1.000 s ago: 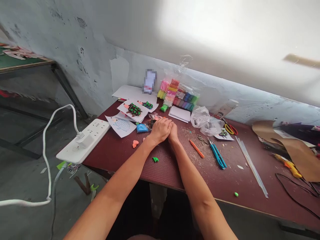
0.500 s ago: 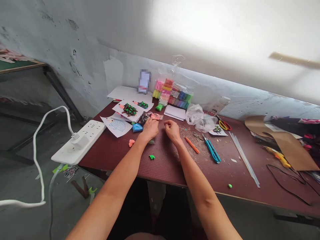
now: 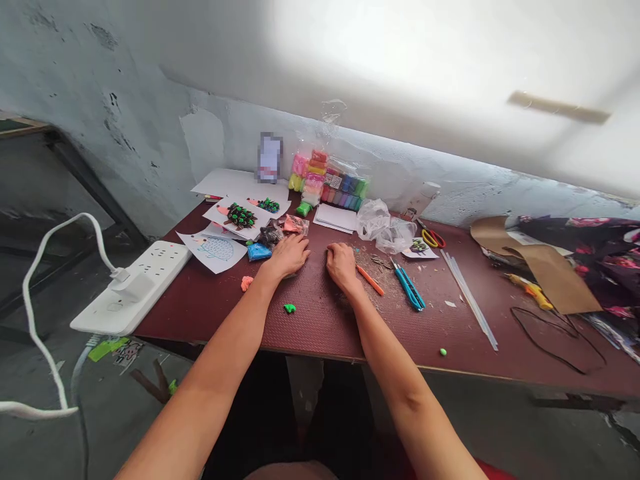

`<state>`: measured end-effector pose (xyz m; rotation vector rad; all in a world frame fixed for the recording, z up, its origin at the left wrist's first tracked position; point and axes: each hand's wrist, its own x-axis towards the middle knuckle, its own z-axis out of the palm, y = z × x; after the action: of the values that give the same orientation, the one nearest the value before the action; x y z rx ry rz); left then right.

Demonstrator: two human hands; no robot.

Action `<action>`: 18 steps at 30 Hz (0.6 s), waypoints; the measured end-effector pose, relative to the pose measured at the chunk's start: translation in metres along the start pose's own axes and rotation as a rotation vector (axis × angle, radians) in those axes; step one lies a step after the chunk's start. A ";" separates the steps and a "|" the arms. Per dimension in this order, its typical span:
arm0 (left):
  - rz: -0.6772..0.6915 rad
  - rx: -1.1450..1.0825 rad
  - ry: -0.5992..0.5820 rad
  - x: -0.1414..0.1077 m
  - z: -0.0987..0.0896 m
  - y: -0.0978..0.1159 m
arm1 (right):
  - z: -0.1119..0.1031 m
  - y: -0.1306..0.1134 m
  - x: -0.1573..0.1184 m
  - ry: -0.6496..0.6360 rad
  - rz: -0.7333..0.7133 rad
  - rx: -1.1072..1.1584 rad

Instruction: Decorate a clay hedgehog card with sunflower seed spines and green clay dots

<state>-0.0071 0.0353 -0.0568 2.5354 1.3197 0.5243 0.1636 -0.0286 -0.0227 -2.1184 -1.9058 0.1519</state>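
Fingers of both hands lie close together and slightly curved on the dark red table, pinching nothing. The left hand and right hand rest palm-down and empty, a narrow strip of bare table between them.

Just beyond the left fingertips sits a clear bag of pink modelling clay, beside a dark packet and a blue packet of clay. A small orange clay lump lies left of the left wrist, and a green clay lump lies below the left hand, toward the near edge of the table.

Just right of the right hand lies an orange-handled tool, with a teal-handled tool farther along, among scattered brown shavings. At the far edge of the table stands a plastic-wrapped set of coloured clay. Toward the far left corner lie a hedgehog drawing and a paper sheet bearing dark green clay shapes. A white power strip rests at the left edge.

With both hands idle, this looks like a pause between steps; any next move would call for lifting a hand toward the nearby clay.
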 end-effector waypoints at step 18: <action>0.010 -0.118 0.026 0.001 -0.008 0.014 | -0.052 0.041 -0.058 -0.065 0.240 -0.391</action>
<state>0.0006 0.0288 -0.0440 2.4486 1.2462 0.6208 0.2097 -0.0969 0.0083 -2.6264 -1.8280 -0.1161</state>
